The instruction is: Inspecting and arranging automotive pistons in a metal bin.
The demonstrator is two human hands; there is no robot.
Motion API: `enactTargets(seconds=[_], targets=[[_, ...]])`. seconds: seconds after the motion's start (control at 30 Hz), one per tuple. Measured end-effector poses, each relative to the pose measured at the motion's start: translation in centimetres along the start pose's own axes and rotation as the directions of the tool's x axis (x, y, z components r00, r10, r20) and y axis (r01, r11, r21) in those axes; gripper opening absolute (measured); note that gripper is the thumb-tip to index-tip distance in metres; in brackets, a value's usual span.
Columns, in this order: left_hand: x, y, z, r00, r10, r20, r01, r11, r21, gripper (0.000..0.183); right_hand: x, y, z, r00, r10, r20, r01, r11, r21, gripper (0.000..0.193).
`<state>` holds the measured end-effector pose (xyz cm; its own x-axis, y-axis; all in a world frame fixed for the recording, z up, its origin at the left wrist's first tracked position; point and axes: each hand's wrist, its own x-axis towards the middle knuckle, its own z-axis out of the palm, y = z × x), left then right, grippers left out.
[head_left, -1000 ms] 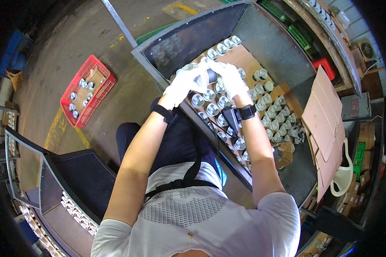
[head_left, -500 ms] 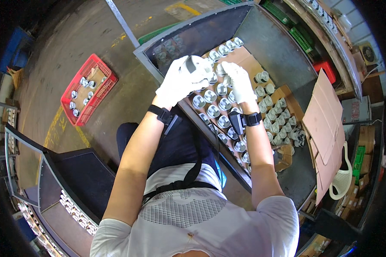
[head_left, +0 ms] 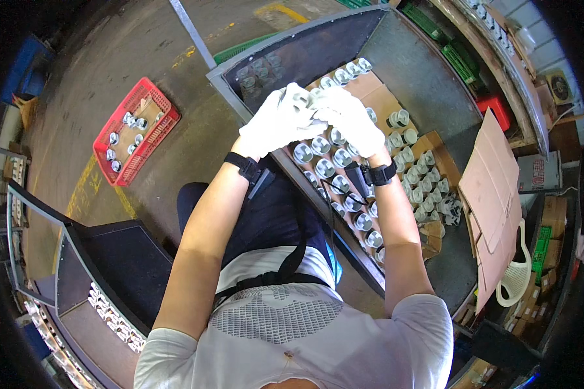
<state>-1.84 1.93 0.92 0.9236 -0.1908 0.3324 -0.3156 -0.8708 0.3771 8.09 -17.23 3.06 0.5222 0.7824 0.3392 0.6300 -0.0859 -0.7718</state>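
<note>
Both my hands wear white gloves and meet over the left end of a grey metal bin point(head_left: 405, 84). My left hand point(head_left: 276, 123) is closed around a silver metal piston point(head_left: 301, 98), mostly covered by the gloves. Against that same piston press the bent fingers of my right hand point(head_left: 352, 122); the fingertips are partly hidden. Below and around the hands, rows of similar upright pistons point(head_left: 324, 168) stand on a cardboard sheet point(head_left: 384, 97) in the bin. Each wrist carries a black strap with a small device.
A red plastic crate point(head_left: 135, 170) with several pistons sits on the floor to the left. Smaller metal parts point(head_left: 425, 178) fill a cardboard box at the bin's right, beside upright cardboard flaps point(head_left: 490, 188). At lower left, a dark bin point(head_left: 120, 259) holds a row of pale parts point(head_left: 113, 318).
My right hand has moved left and up to meet the left hand at the piston. The piston has turned, so its dark opening no longer shows.
</note>
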Motion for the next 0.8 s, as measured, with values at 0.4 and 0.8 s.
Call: enactTargets(seconds=[0.4, 0.8], targets=[[-0.6, -0.1, 1.5, 0.958, -0.286, 0.026, 0.206, 0.621, -0.756, 0.084, 0.3, 1.4, 0.8, 0.947, 0.322, 0.004, -0.312, 0.914, 0.258, 0.027], [-0.7, 0.4, 0.8, 0.94, -0.327, -0.098, 0.137, 0.624, -0.77, 0.029, 0.2, 0.7, 1.1, 0.972, 0.21, -0.109, -0.183, 0.959, 0.218, 0.028]])
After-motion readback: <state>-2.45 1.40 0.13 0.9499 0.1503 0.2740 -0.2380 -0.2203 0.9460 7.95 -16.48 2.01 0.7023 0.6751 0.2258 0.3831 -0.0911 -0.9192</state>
